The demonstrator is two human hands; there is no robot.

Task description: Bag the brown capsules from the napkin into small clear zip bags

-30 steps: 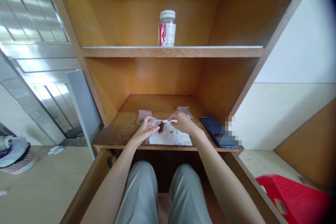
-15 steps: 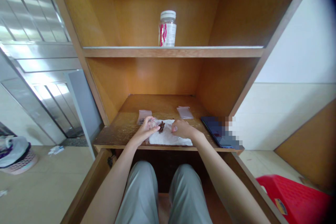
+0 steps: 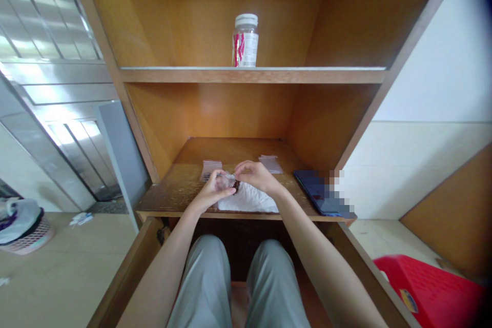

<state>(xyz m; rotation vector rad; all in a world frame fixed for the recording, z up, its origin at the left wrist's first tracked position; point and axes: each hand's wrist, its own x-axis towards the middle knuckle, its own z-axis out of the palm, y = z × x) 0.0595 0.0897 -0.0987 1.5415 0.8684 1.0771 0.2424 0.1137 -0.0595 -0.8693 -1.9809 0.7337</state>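
Note:
My left hand (image 3: 212, 190) is closed around a small clear plastic bag (image 3: 226, 180) above the left side of a white tissue (image 3: 248, 201). My right hand (image 3: 254, 175) is at the bag's mouth with its fingertips pinched together; whatever they hold is too small or hidden to make out. Between the hands, a little pile of dark reddish-brown pieces (image 3: 236, 187) shows on the tissue, partly covered by my left thumb. Just behind my left hand lies a zip bag (image 3: 211, 166) with small dark contents. Another flat clear zip bag (image 3: 271, 164) lies behind my right hand.
A dark phone or tablet (image 3: 313, 189) lies on the right of the wooden surface (image 3: 165, 197). A white-capped jar (image 3: 246, 43) stands on the shelf above. Open cabinet doors flank my knees. A red plastic bin (image 3: 434, 287) is at the lower right, a waste basket (image 3: 26, 230) at the left.
My right hand has moved left and slightly up from over the tissue to the mouth of the plastic bag. My left hand stays nearly in place with the bag.

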